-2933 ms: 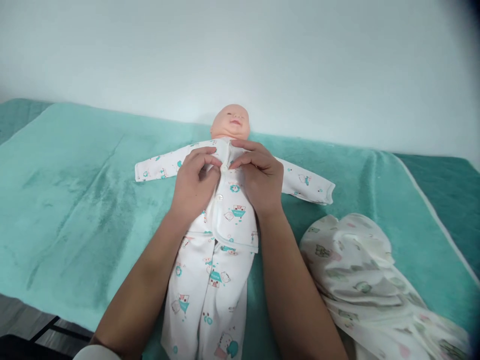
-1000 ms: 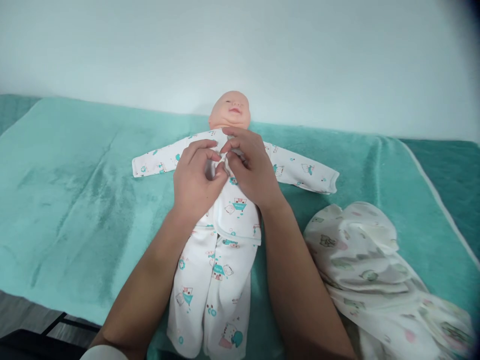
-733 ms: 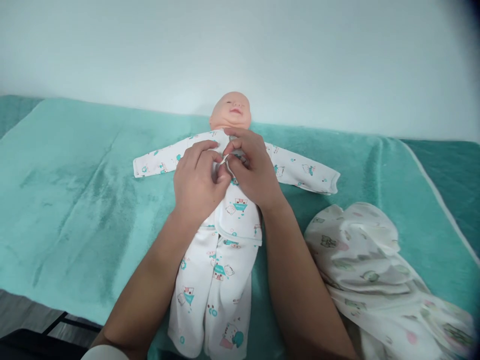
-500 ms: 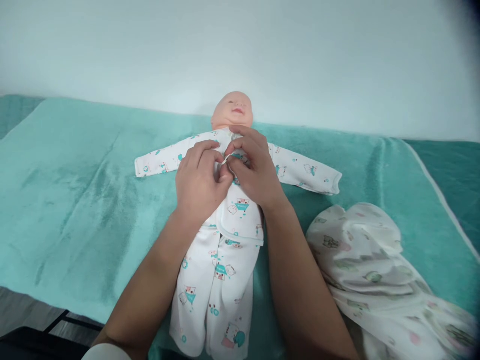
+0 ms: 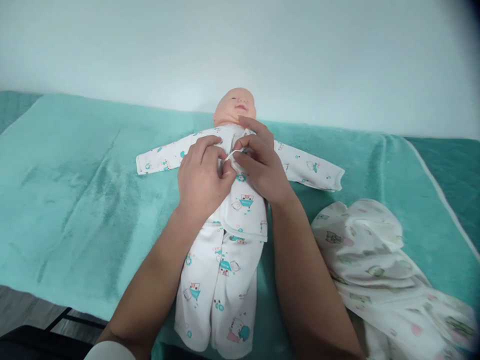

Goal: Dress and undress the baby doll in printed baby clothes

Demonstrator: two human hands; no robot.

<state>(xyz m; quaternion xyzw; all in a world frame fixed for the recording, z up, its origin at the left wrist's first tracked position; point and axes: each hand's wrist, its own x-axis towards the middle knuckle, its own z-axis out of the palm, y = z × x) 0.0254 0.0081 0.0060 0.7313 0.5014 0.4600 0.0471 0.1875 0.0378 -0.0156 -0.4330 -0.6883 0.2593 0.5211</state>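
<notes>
A baby doll [image 5: 233, 107] lies on its back, its sleeves stretched out to both sides. It wears a white printed baby shirt [image 5: 245, 212] and matching pants [image 5: 221, 285]. Over the doll's chest, my left hand [image 5: 202, 175] pinches a thin white tie [image 5: 233, 154] between thumb and finger. Close beside it, my right hand [image 5: 262, 162] is closed on the same tie, its thumb and index finger meeting there while the other fingers are raised near the doll's neck. The fingers hide part of the tie and of the shirt front.
A teal blanket [image 5: 82, 210] covers the table beneath the doll. To the right lies a crumpled white printed cloth [image 5: 375, 265], close to my right forearm. A pale wall [image 5: 240, 45] rises behind. Dark furniture [image 5: 41, 342] shows at the lower left.
The right hand has drawn slightly right and up, and more of the tie shows between the hands. The whole view has shifted a little.
</notes>
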